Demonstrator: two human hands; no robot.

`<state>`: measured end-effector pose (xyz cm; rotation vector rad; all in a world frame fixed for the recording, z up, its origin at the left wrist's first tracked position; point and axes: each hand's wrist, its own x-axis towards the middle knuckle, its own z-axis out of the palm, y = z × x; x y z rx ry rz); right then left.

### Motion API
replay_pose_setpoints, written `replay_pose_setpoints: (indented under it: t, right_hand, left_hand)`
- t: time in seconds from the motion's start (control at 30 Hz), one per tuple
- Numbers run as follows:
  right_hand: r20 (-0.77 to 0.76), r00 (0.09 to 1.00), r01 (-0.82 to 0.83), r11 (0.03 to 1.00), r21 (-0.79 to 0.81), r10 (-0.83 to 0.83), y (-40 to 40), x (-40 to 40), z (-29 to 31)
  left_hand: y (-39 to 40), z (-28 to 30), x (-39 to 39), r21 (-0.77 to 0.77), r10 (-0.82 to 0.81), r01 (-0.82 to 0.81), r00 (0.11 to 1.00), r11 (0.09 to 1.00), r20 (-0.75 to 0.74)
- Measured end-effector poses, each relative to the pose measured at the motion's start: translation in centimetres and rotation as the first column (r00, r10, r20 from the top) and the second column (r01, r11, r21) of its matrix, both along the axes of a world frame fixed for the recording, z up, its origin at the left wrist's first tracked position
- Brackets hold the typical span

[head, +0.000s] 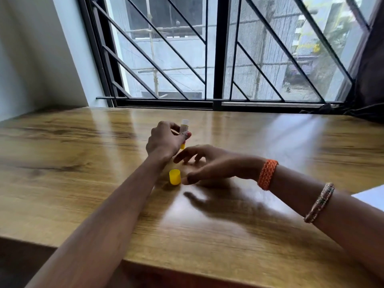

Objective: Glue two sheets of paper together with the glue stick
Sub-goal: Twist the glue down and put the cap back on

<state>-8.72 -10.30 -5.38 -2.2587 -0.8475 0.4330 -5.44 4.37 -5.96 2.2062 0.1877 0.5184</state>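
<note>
My left hand [165, 140] holds the glue stick [184, 127] upright above the wooden table [83, 183]; the white glue tip is bare at the top and a yellow base shows below my fingers. Its yellow cap [175, 176] stands on the table just below that hand. My right hand [209, 165] hovers beside the cap with fingers spread, the thumb tip close to the cap and holding nothing. A corner of white paper [372, 197] shows at the right edge, partly behind my right forearm.
A barred window [218, 59] runs along the far edge of the table. A white wall stands at the left. A dark curtain [369, 80] hangs at the far right. The table's near edge [187, 269] crosses the bottom of the view.
</note>
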Motion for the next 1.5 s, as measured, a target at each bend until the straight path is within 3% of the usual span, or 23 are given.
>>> replay_pose_setpoints:
  t: [0.1,0.23,0.37,0.5,0.57,0.7,0.87,1.03,1.27,1.5]
  right_hand:
    - [0.022,0.998,-0.057,0.998,0.025,0.057,0.7,-0.5,-0.4]
    - [0.058,0.996,-0.083,0.969,0.232,0.071,1.4,-1.0,-1.0]
    - [-0.026,0.986,0.160,0.904,0.397,-0.163,0.1,0.0,0.0]
    - [-0.045,0.876,0.440,0.758,0.482,-0.479,-2.9,1.9,0.6]
    - [-0.006,0.817,0.499,0.701,0.509,-0.577,-3.9,2.6,0.6]
    - [0.038,0.811,0.484,0.706,0.517,-0.584,-4.2,3.0,0.4]
    - [0.279,0.656,0.498,0.680,0.538,-0.701,-3.8,2.6,0.5]
    - [0.503,0.567,0.372,0.748,0.550,-0.652,-3.5,1.8,0.9]
    - [0.555,0.537,0.289,0.756,0.587,-0.635,-3.7,1.5,1.1]
    - [0.556,0.510,0.359,0.750,0.556,-0.657,-3.6,1.4,0.6]
  left_hand:
    - [0.0,-0.1,0.0,0.003,0.012,-0.012,1.000,1.000,0.018]
    - [0.0,0.0,0.0,0.007,-0.024,0.024,0.999,1.000,0.029]
    - [-0.6,0.4,-0.1,0.030,-0.124,0.123,0.991,0.992,0.058]
    - [-1.7,0.4,-0.3,0.070,-0.239,0.231,0.963,0.970,0.126]
    - [-2.0,0.4,-0.5,0.101,-0.282,0.269,0.948,0.958,0.149]
    - [-2.6,0.1,-0.8,0.218,-0.399,0.359,0.898,0.908,0.187]
    - [-2.8,0.0,-0.8,0.360,-0.363,0.257,0.892,0.897,0.270]
    - [-2.4,0.7,-0.9,0.513,-0.377,0.145,0.843,0.846,0.384]
    - [-2.5,1.5,-1.6,0.636,-0.408,-0.013,0.756,0.772,0.511]
    - [-2.9,1.1,-1.5,0.718,-0.466,-0.072,0.715,0.693,0.521]
